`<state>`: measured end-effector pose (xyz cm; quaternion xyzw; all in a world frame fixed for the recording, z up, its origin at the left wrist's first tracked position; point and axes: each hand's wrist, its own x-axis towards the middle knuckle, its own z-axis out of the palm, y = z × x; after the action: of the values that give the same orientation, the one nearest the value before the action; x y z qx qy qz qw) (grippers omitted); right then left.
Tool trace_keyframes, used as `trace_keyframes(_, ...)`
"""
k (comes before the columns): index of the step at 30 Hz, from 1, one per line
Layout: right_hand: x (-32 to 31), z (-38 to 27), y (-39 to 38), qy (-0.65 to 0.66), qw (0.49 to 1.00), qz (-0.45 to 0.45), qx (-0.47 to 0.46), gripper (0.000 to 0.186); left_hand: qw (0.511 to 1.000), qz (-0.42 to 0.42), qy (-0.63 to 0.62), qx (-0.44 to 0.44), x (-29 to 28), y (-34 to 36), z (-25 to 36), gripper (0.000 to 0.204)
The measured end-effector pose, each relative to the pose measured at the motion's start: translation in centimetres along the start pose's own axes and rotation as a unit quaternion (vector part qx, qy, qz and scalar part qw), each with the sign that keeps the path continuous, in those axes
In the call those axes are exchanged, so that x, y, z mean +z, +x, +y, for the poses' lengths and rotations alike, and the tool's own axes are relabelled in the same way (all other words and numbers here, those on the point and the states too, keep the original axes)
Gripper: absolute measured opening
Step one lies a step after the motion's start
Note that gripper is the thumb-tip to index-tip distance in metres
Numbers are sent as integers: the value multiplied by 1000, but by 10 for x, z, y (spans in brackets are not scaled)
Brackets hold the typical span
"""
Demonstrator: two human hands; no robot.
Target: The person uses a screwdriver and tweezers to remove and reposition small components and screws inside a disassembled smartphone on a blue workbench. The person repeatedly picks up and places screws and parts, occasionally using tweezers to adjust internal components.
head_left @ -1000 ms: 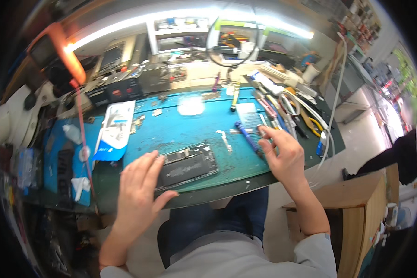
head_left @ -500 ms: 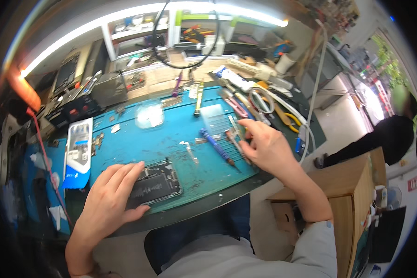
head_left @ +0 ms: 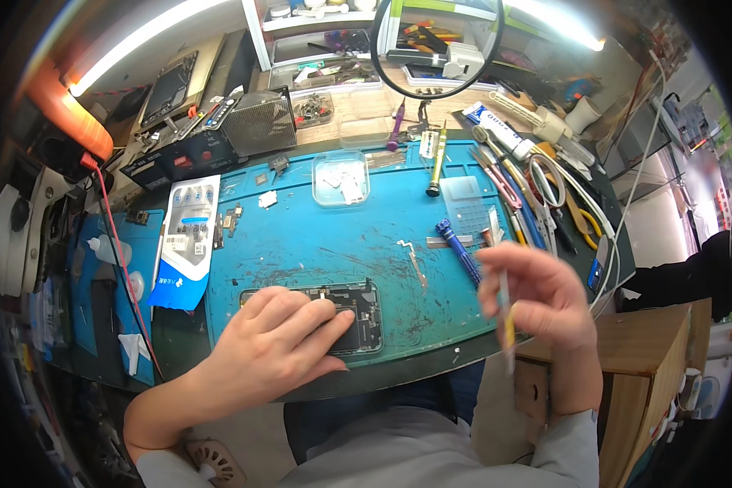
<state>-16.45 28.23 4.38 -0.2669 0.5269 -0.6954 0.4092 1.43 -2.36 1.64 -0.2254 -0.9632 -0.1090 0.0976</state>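
My left hand (head_left: 289, 337) rests with curled fingers over an opened phone (head_left: 366, 321) near the mat's front edge, covering much of its inside. My right hand (head_left: 545, 313) is raised at the right edge of the blue mat (head_left: 293, 244), gripping a thin silver-and-yellow tool (head_left: 508, 333) between fingers and thumb. A blue screwdriver (head_left: 455, 248) lies just left of that hand, beside small strip parts (head_left: 415, 260). A clear tray of small pieces (head_left: 340, 177) and a yellow screwdriver (head_left: 436, 167) lie farther back; a blue-and-white package (head_left: 183, 244) is at left.
Tools and scissors (head_left: 545, 191) crowd the right bench edge; a metal-mesh box (head_left: 260, 122) stands behind. A magnifier ring (head_left: 435, 93) hangs overhead. Red cable (head_left: 122, 252) crosses the left side. A wooden cabinet (head_left: 651, 342) and a person in dark clothing (head_left: 683, 268) are at the right.
My left fingers have curled farther over the phone. My right hand has taken up a thin tool from the bench and lifted it toward me. The head view has shifted.
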Motion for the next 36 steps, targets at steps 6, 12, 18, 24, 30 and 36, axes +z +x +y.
trace_keyframes(6,17,28,38,-152,982,-105,-39,51,1000,2,17,20,6,2,-6,60)
trace_keyframes(12,12,45,49,-297,942,-95,-123,33,999,3,32,36,10,1,-7,54)
trace_keyframes(18,17,46,56,-305,937,-88,-145,30,999,-5,21,30,11,-1,-6,58)
trace_keyframes(24,26,35,56,-109,994,-3,-2,24,994,-20,-76,-74,-6,8,-9,82)
trace_keyframes(30,26,32,44,-156,986,15,-60,24,996,-40,-85,-9,-9,17,-18,83)
trace_keyframes(36,24,27,8,-144,988,28,-51,23,994,-43,55,89,-17,21,2,60)
